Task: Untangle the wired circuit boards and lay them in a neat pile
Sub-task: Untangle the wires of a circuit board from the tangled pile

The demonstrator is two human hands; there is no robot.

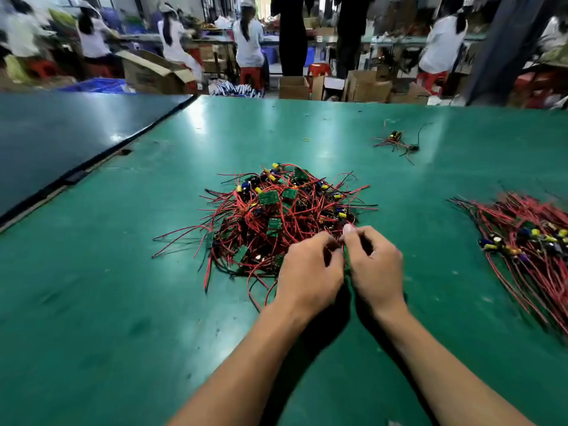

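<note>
Task is looking approx half done, prob less. A big tangled heap (285, 210) of boards & red leads is lying at ctr of the frame on the green table (123, 302), w/ boards facing every which way and leads looping over each other & straggling toward the lower left. Sorted work is showing at the right edge: a neat pile (528, 241) w/ leads running parallel & component ends lined up. It's partly cut off by the frame, so its full size can't be told. A small stray cluster (399, 142) is lying in the upper right, well apart from both. Both hands are working at the heap's near-right rim, just below ctr. The left hand (310, 272) is pinching at the leads w/ fingers curled; the right hand (375, 262), just beside it, is nipping the same bunch btw thumb & forefinger. Which board they're freeing is hidden under the fingers. Judging by bulk, many boards are waiting to be pulled out, straightened & laid on the right-edge pile.
</note>
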